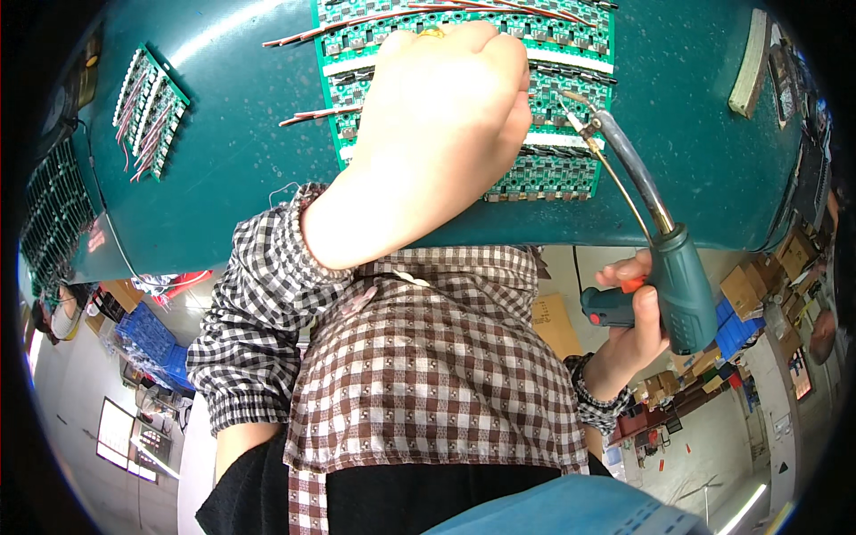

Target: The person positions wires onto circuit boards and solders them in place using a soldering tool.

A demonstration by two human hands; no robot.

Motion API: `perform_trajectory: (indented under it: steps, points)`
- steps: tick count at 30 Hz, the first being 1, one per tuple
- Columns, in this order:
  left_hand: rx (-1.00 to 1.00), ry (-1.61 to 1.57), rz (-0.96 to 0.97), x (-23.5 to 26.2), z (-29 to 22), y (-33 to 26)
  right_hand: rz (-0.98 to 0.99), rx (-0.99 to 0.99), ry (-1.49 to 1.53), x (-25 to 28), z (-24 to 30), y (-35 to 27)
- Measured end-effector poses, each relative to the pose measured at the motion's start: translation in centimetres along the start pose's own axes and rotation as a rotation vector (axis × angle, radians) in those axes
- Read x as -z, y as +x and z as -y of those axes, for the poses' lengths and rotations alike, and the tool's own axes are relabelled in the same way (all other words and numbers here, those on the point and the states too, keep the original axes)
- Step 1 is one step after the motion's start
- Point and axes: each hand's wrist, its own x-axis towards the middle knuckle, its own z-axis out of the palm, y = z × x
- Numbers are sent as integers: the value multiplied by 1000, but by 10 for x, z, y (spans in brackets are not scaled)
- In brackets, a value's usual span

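Green circuit boards (553, 183) lie in a panel on the teal work surface, lined with rows of small parts. My left hand (446, 107) is closed above their middle, back upward. It wears a yellow ring; its fingertips and whatever they grip are hidden beneath it. Red-and-white wires (312, 116) run under this hand from the left, and a longer bundle of wires (357, 28) crosses the boards beyond it. In my right hand (637, 325) is a dark green soldering gun (685, 294), a finger at its orange trigger. Its curved metal barrel and thin feed tube reach over the boards' right side.
A smaller green board (150, 111) with wires lies at the left. More boards (55, 214) hang near the far-left edge. At the upper right is a pale bar-shaped block (749, 62). Blue crates (147, 339) and cardboard boxes (744, 290) stand beyond the near table edge.
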Motion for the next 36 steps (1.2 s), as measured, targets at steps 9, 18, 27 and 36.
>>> perform_trajectory:
  steps: [9, 18, 27, 36]
  points:
    - [5, -30, -57, -4, -1, -3, 49, 50, -67, 0, -1, 0]
    - [17, -59, -58, -5, -2, -2, 87, 98, -152, 0, -4, 0]
    - [18, -34, -50, -5, -2, -2, 121, 123, -182, 1, -5, 0]
    - [7, -23, -50, -6, -3, -1, 117, 119, -196, -3, -2, 1]
